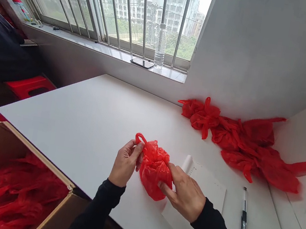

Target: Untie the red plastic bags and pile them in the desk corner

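Observation:
Both of my hands are on one red plastic bag [155, 175], a rounded bundle with a twisted neck, over the white table. My left hand [128, 161] pinches a looped handle of the bag between thumb and fingers. From the right, my right hand [185, 192] grips the bag's side, thumb low and fingers near its neck. What the bag contains is hidden. Just under my right hand lies an open notepad [208, 186] with some handwriting on its page.
A pile of red plastic bags [242, 141] lies along the wall. A pen [244, 214] rests right of the notepad. At lower left stands a cardboard box [36, 157] of red bags. On the windowsill are a water bottle [160, 47] and a phone [141, 63]. Red stools [30, 85] stand left.

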The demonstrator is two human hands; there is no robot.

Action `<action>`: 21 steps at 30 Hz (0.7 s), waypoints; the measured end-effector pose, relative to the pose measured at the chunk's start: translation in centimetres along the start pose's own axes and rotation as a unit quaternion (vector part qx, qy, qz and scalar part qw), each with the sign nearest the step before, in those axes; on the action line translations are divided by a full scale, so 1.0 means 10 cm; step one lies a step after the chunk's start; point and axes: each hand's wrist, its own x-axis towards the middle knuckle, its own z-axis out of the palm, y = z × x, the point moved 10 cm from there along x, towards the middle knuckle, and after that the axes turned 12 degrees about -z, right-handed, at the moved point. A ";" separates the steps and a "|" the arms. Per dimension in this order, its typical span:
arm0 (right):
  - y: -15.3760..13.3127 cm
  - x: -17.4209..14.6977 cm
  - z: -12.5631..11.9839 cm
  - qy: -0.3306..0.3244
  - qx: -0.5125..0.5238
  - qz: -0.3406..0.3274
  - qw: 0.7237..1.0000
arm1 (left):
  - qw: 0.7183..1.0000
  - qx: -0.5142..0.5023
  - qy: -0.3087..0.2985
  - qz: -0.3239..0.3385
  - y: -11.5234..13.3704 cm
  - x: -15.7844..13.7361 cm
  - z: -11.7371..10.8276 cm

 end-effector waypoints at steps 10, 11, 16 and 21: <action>-0.04 0.06 -0.11 0.081 0.228 0.023 0.970 | 0.985 -0.126 0.113 -0.019 0.11 0.19 -0.73; -0.04 0.05 -0.12 0.077 0.228 0.019 0.970 | 0.986 -0.119 0.112 -0.032 0.10 0.18 -0.73; 0.01 -0.06 -0.04 0.030 0.202 0.025 0.979 | 0.987 -0.064 0.048 -0.142 -0.28 -0.19 -0.35; -0.14 -0.17 0.34 -0.063 0.200 -0.046 0.977 | 0.984 -0.023 0.013 -0.178 -0.68 -0.37 -0.01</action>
